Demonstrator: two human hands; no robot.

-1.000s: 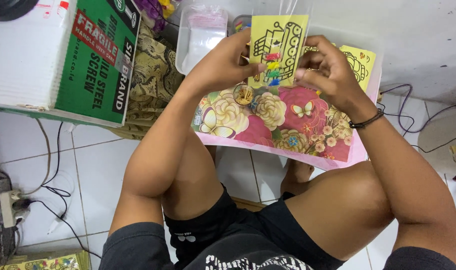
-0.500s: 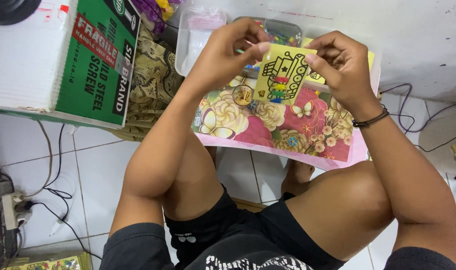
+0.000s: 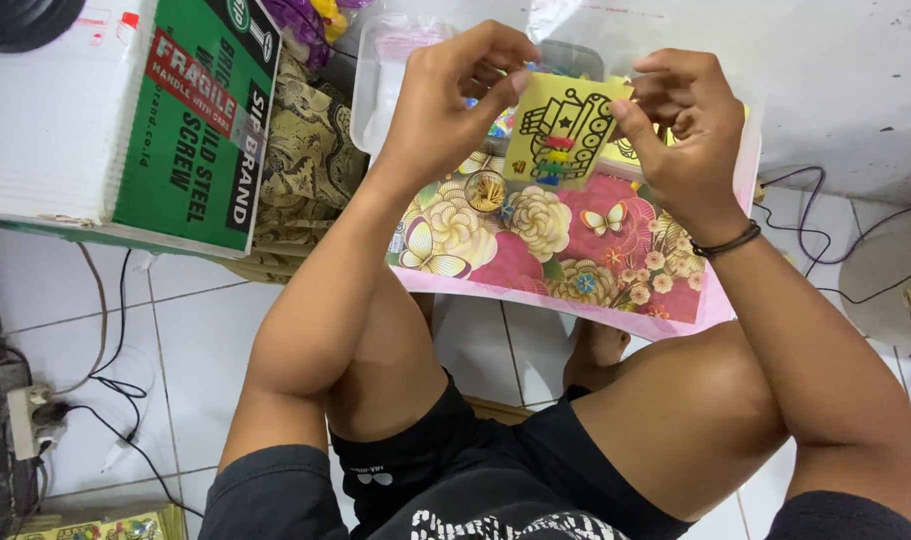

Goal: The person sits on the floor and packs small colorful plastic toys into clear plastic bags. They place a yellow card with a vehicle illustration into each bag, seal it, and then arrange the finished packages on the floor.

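Note:
I hold a small yellow card [image 3: 565, 125] with a black outline drawing, partly coloured in, between both hands. My left hand [image 3: 450, 95] pinches its upper left edge. My right hand [image 3: 680, 115], with a dark band at the wrist, pinches its right edge. The card hangs over a pink tray [image 3: 575, 300] printed with flowers and butterflies. A small round gold piece [image 3: 487, 190] lies on the tray just below the card. Another yellow card [image 3: 625, 152] shows partly behind my right hand.
A green and white cardboard box [image 3: 190, 120] stands at the left on patterned cloth [image 3: 305, 170]. A clear plastic container [image 3: 390, 80] sits behind the tray. Cables [image 3: 825, 210] run over the white tiled floor at right; a power strip [image 3: 25, 420] lies at the lower left.
The yellow card has tilted from upright to leaning right and come lower over the tray. Both hands have shifted their pinch along its edges.

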